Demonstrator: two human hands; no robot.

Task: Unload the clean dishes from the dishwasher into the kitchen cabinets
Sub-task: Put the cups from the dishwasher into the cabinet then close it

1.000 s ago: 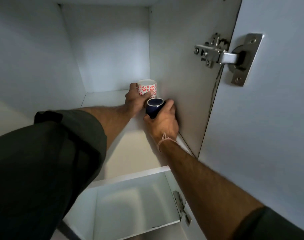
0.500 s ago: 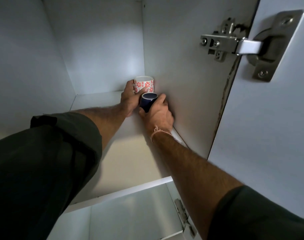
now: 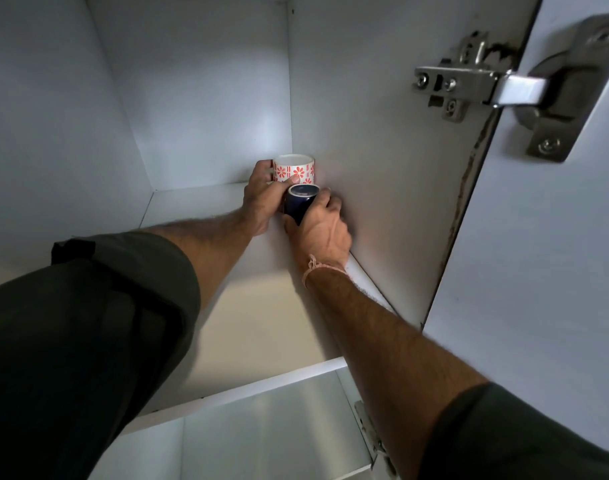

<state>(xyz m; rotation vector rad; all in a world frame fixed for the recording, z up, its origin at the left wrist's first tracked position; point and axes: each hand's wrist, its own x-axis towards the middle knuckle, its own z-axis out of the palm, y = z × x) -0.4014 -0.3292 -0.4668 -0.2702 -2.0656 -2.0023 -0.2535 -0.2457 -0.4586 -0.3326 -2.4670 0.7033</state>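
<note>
Both my arms reach deep into a white cabinet. A white cup with red flowers (image 3: 295,169) stands at the back right corner of the upper shelf (image 3: 199,206), and my left hand (image 3: 263,199) is wrapped around its left side. Just in front of it is a dark blue cup (image 3: 300,200), held from the right and below by my right hand (image 3: 322,228). The two cups touch or nearly touch, close to the right wall. The bases of both cups are hidden by my hands.
The open cabinet door (image 3: 545,258) hangs on the right with a metal hinge (image 3: 486,88) near the top. A lower shelf (image 3: 261,438) shows beneath the upper shelf's front edge. A second hinge (image 3: 370,434) sits low on the right wall.
My view has shifted closer and upward into the cabinet. Both hands moved slightly deeper with the cups toward the back right corner; the grips are unchanged.
</note>
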